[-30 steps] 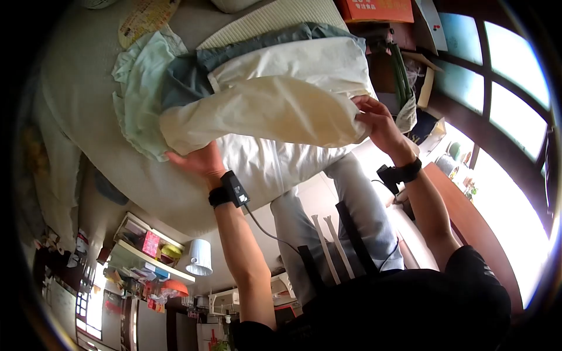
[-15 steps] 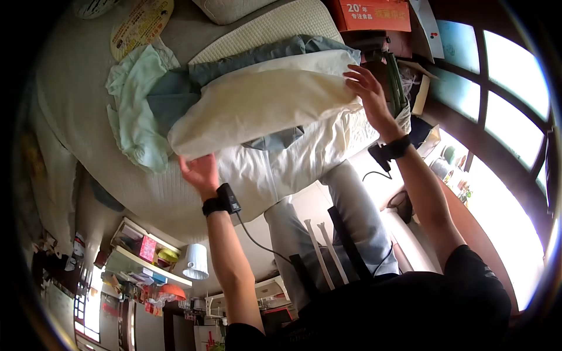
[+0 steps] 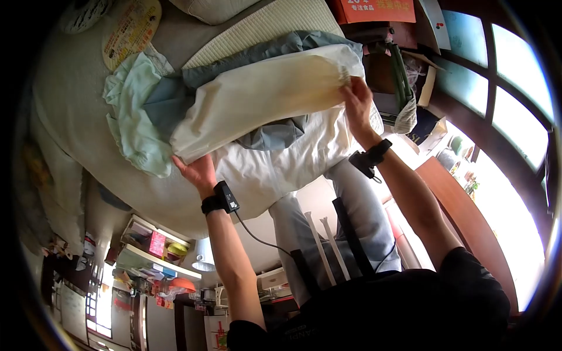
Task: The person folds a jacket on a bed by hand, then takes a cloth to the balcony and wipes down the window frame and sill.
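A cream-white cloth (image 3: 263, 88), looking like a garment with a grey inner side, lies across the bed with a broad part folded over. My right hand (image 3: 357, 105) has its fingers closed on the right end of this folded part. At the lower left corner my left hand (image 3: 199, 174) grips the cloth's edge; some of its fingers are hidden under the fabric. Grey fabric (image 3: 272, 134) shows below the fold, and more grey cloth (image 3: 252, 57) runs along its far side. A pale green cloth (image 3: 134, 111) lies crumpled to the left.
The bed (image 3: 76, 117) spreads under the cloths. A hand fan (image 3: 132, 29) and a quilted cream mat (image 3: 266, 29) lie at the back. A red box (image 3: 377, 10) stands at the back right. My legs (image 3: 369, 216) are against the bed's near edge.
My right hand has come down and slightly left, its fingers closing from spread to gripping the cloth's right end. My left hand stays at the lower left corner. More grey fabric shows.
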The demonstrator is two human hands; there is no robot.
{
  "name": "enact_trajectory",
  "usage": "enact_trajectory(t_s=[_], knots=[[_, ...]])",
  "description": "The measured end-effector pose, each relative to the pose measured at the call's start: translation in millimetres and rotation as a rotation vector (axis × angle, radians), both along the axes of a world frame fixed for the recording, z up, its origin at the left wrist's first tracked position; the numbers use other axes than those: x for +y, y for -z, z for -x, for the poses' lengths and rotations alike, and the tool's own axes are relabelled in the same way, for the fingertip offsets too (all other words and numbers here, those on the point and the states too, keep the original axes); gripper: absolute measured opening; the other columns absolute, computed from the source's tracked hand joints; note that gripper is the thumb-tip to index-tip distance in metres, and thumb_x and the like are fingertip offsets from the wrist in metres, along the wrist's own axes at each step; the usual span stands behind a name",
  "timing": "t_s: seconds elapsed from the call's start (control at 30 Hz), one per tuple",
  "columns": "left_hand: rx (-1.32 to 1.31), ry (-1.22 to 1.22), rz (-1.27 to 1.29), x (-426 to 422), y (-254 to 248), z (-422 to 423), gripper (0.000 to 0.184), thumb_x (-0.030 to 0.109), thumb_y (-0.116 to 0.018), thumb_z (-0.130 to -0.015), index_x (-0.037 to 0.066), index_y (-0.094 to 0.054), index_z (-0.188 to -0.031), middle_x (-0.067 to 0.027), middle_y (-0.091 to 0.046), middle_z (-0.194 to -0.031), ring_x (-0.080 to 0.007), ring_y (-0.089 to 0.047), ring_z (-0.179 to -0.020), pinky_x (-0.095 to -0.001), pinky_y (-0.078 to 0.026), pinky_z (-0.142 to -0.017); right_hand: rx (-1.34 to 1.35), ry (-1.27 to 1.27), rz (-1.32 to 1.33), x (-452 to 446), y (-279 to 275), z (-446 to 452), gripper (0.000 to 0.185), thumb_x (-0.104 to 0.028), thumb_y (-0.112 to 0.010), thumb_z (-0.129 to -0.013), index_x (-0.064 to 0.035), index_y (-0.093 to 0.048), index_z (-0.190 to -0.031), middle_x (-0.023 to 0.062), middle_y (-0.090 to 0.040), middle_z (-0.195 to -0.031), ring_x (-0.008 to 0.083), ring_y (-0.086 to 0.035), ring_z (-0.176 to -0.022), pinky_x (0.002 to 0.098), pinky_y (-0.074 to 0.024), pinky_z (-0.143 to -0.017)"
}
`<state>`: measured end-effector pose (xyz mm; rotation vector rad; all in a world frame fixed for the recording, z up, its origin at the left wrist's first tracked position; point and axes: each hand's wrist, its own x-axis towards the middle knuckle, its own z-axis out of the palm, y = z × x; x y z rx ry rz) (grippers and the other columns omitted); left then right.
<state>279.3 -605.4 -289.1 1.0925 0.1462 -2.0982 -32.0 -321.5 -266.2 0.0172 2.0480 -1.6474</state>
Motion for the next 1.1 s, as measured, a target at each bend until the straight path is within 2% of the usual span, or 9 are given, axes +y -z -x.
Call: enact_trajectory(t_s=[0.13, 0.27, 0.37, 0.47, 0.57, 0.7, 0.83, 0.97, 1.1], knots=[[0.048, -0.059, -0.065, -9, 10, -10, 0.058, 0.033, -0.067, -0.089, 0.007, -0.049, -0.137, -0.0101, -0.049, -0.142, -0.0282, -0.045, -0.13, -0.0452, -0.033, -0.112, -0.022, 0.117, -0.097, -7, -6, 14, 0.019, -0.005, -0.054, -0.09, 0.0059, -0.059, -0.105, 0.0032, -0.063, -0.088, 0.0089, -0.055, -0.078, 0.0237, -0.045, -0.072], [-0.165, -0.009, -0.072, -2, 17, 8, 0.052, 0.031, -0.065, -0.091, 0.007, -0.051, -0.135, -0.009, -0.051, -0.14, -0.0274, -0.048, -0.127, -0.044, -0.034, -0.111, 0.01, 0.071, -0.187, 1, 8, 14, 0.018, -0.012, -0.054, -0.087, 0.0031, -0.062, -0.092, -0.0013, -0.058, -0.078, 0.0068, -0.051, -0.073, 0.0234, -0.041, -0.068], [-0.098, -0.017, -0.073, -3, 9, 12, 0.048, 0.032, -0.06, -0.094, 0.007, -0.052, -0.134, -0.008, -0.052, -0.14, -0.0269, -0.047, -0.128, -0.044, -0.033, -0.112, -0.134, 0.057, -0.226, -7, 4, 9, 0.019, -0.017, -0.053, -0.083, 0.0, -0.061, -0.08, -0.0036, -0.053, -0.071, 0.0065, -0.044, -0.067, 0.0248, -0.0357, -0.062], [-0.137, 0.005, -0.035, 1, 1, 10, 0.046, 0.033, -0.057, -0.095, 0.007, -0.052, -0.133, -0.008, -0.052, -0.139, -0.0263, -0.046, -0.129, -0.0437, -0.032, -0.112, -0.319, -0.065, -0.144, -16, -3, 15, 0.023, -0.019, -0.057, -0.091, 0.0021, -0.063, -0.093, 0.0009, -0.061, -0.078, 0.0083, -0.056, -0.071, 0.0243, -0.0453, -0.065], [-0.03, -0.013, -0.039, 3, 3, 0, 0.046, 0.034, -0.055, -0.096, 0.007, -0.052, -0.133, -0.0083, -0.052, -0.139, -0.0257, -0.044, -0.131, -0.0434, -0.031, -0.112, -0.166, -0.111, -0.032, -15, -7, 13, 0.022, -0.016, -0.058, -0.094, 0.0033, -0.063, -0.102, 0.0031, -0.065, -0.085, 0.0086, -0.06, -0.077, 0.0231, -0.047, -0.067], [0.057, -0.073, -0.092, 4, 4, -6, 0.046, 0.035, -0.053, -0.097, 0.007, -0.052, -0.133, -0.0091, -0.052, -0.139, -0.0261, -0.046, -0.129, -0.0428, -0.033, -0.111, -0.071, 0.089, 0.019, -17, -24, 29, 0.024, -0.017, -0.058, -0.096, 0.0034, -0.062, -0.106, 0.0012, -0.065, -0.087, 0.0057, -0.058, -0.077, 0.0197, -0.044, -0.067], [-0.044, -0.074, -0.111, 6, 4, 0, 0.048, 0.035, -0.053, -0.096, 0.004, -0.052, -0.133, -0.0107, -0.053, -0.138, -0.0259, -0.048, -0.127, -0.0415, -0.035, -0.11, -0.19, -0.058, -0.169, 14, 23, 29, 0.022, -0.019, -0.057, -0.097, 0.0015, -0.061, -0.103, -0.0011, -0.061, -0.079, 0.0049, -0.053, -0.068, 0.0212, -0.0401, -0.06], [-0.112, -0.124, -0.185, 2, -4, 9, 0.043, 0.032, -0.053, -0.095, 0.002, -0.055, -0.126, -0.0124, -0.057, -0.129, -0.0246, -0.052, -0.121, -0.0404, -0.044, -0.101, -0.029, -0.041, -0.111, 10, 15, 28, 0.025, -0.011, -0.055, -0.094, 0.0008, -0.052, -0.116, 0.0036, -0.062, -0.086, 0.0114, -0.057, -0.077, 0.0271, -0.0472, -0.07], [-1.036, 0.09, -0.287, 3, -10, 17, 0.033, 0.024, -0.056, -0.09, 0.001, -0.054, -0.114, -0.0162, -0.055, -0.112, -0.026, -0.054, -0.106, -0.039, -0.053, -0.08, 0.489, 0.081, -0.505, 7, 19, 13, 0.047, -0.001, -0.058, -0.085, -0.0015, -0.041, -0.129, 0.0155, -0.049, -0.118, 0.0258, -0.054, -0.104, 0.0371, -0.0455, -0.089]])
